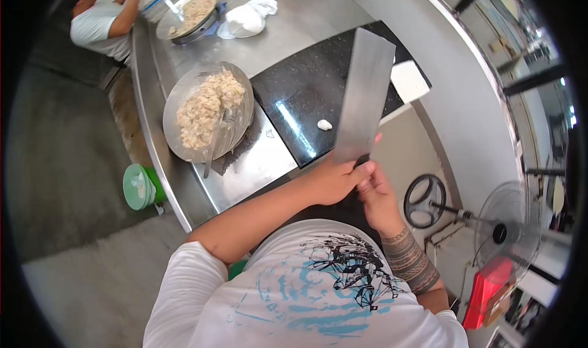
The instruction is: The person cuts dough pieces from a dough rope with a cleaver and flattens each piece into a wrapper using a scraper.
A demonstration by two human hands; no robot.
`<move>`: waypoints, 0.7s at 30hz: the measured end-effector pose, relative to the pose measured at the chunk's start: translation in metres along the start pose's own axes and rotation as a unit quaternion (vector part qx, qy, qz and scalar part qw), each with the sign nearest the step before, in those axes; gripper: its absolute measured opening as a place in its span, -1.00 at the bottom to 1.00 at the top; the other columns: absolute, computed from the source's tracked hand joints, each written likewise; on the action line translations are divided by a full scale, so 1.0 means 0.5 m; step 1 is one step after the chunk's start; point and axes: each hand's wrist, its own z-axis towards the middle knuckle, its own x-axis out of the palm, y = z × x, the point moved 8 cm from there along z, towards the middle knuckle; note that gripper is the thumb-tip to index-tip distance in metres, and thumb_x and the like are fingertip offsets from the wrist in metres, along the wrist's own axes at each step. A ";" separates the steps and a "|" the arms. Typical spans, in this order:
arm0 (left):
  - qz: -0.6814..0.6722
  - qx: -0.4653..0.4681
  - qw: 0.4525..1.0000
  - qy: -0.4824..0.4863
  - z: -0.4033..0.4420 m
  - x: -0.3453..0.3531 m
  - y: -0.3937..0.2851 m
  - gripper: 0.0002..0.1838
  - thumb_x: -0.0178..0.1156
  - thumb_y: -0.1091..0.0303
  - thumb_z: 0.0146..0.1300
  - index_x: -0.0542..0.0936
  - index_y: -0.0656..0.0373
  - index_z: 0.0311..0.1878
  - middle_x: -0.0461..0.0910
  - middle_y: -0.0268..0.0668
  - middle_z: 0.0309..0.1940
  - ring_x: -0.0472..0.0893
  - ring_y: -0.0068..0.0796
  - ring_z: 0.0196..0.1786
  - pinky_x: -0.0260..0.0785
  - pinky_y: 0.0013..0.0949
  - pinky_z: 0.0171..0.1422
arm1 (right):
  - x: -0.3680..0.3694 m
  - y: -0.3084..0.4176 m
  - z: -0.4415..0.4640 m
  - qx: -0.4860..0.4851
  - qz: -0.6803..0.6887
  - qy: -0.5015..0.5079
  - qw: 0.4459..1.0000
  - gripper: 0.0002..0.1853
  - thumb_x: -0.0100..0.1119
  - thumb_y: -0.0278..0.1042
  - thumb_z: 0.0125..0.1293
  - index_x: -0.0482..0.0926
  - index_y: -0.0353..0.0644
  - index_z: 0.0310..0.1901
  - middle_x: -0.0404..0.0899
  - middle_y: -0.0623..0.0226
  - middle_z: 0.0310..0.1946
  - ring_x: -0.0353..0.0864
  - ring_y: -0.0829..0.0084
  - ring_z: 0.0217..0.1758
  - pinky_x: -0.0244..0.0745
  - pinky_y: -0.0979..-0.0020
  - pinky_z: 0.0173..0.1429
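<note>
A broad steel cleaver (366, 90) points up and away from me, its flat side towards me. My left hand (334, 181) is closed around its base, with the start of the dark handle showing and a fingertip past the blade's right edge. Right against the left thumb, my right hand (376, 195) has its fingers curled; whether they hold anything is hidden. Left of the blade, a small white lump (324, 125) lies on the black speckled slab (294, 84). A steel bowl (245, 124) of pale chopped filling (211, 109) stands farther left, with a metal utensil (214, 143) resting in it.
Beyond the slab are a white bag (248, 18) and another bowl of filling (195, 14). Another person (101, 23) works at the far left. A white block (409, 81) lies by the slab's right edge. A fan (505, 231) and a green bucket (144, 187) flank the counter.
</note>
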 end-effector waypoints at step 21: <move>0.225 0.056 0.955 -0.187 0.115 -0.182 0.169 -0.81 0.39 0.38 0.41 0.75 0.14 0.03 0.68 -0.18 -0.09 0.71 -0.11 -0.10 0.60 -0.11 0.07 | -0.290 -0.184 -0.044 0.176 -0.035 -0.210 0.961 -0.80 0.22 -0.44 0.53 0.50 -0.21 0.10 0.43 0.50 -0.55 0.42 0.61 -0.67 0.37 0.45 -0.60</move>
